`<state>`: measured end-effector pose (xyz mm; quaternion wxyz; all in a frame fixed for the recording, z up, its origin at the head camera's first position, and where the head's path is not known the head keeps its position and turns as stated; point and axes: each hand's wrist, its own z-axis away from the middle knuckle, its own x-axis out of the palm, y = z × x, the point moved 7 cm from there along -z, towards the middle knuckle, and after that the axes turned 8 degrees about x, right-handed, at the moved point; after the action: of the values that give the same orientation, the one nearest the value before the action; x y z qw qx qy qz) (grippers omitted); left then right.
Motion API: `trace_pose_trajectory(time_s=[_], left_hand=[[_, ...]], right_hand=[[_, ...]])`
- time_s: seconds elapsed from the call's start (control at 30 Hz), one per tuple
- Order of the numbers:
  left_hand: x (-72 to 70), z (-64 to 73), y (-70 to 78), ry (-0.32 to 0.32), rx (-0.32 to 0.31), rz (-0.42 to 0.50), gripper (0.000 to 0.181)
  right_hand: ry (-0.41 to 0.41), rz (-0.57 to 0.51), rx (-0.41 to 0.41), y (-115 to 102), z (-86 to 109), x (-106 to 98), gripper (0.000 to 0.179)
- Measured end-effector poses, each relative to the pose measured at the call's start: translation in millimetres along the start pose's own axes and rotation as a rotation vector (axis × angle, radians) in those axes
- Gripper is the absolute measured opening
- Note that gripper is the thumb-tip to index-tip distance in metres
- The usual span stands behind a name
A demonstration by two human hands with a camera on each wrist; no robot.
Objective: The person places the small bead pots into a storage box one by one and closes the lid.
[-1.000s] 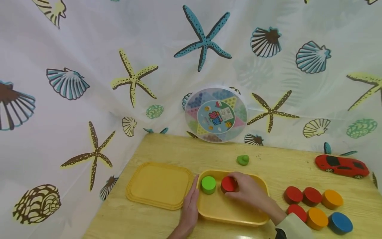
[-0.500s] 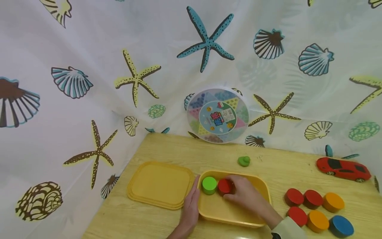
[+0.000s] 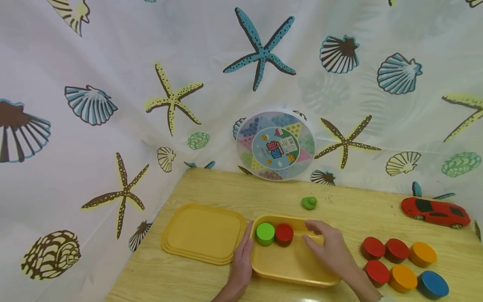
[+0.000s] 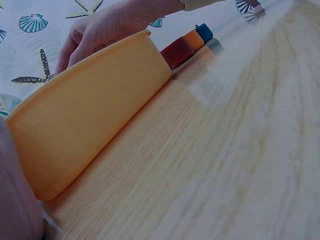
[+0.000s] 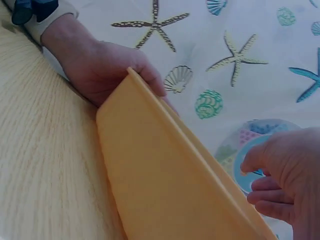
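In the head view a yellow plastic box (image 3: 288,264) stands on the table with a green disc (image 3: 265,233) and a red disc (image 3: 284,234) side by side in its back left corner. My left hand (image 3: 241,262) rests against the box's left wall, fingers extended along it. Above the right part of the box is my right hand (image 3: 332,247), thumb and fingers apart with nothing between them. The right wrist view also shows this right hand (image 5: 287,175) over the box rim, its fingers loosely bent. The discs inside are hidden in both wrist views.
Left of the box lies a yellow lid (image 3: 203,234). Several red, orange and blue discs (image 3: 403,277) sit to the right. Behind are a small green duck (image 3: 309,203), a red toy car (image 3: 435,212) and a round game box (image 3: 276,146) leaning on the patterned curtain.
My right hand slid the red disc left beside the green one, then let go and drew back to the right. The left hand stays at the box's left wall.
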<state>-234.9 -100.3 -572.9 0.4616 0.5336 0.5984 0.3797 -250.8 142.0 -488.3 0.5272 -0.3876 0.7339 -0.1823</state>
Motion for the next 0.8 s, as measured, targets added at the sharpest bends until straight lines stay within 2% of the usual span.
trace_pose_trajectory(time_s=[0.1,0.17,0.4,0.6,0.8], left_hand=[[0.7,0.2,0.5,-0.004,0.000,0.006,0.051],[0.9,0.2,0.9,-0.005,0.003,0.007,0.052],[1.5,-0.9,0.3,-0.002,0.016,0.017,0.052],[1.1,-0.5,0.7,-0.001,0.012,0.017,0.052],[0.2,-0.2,1.4,0.005,0.006,0.008,0.052]], right_hand=[[0.063,0.000,-0.026,4,10.0,-19,0.040],[0.083,-0.011,-0.014,9,16.6,-30,0.043],[0.153,0.025,0.117,33,43.7,-67,0.054],[0.280,0.065,0.161,52,65.3,-99,0.068],[0.401,0.084,0.325,75,84.4,-127,0.069]])
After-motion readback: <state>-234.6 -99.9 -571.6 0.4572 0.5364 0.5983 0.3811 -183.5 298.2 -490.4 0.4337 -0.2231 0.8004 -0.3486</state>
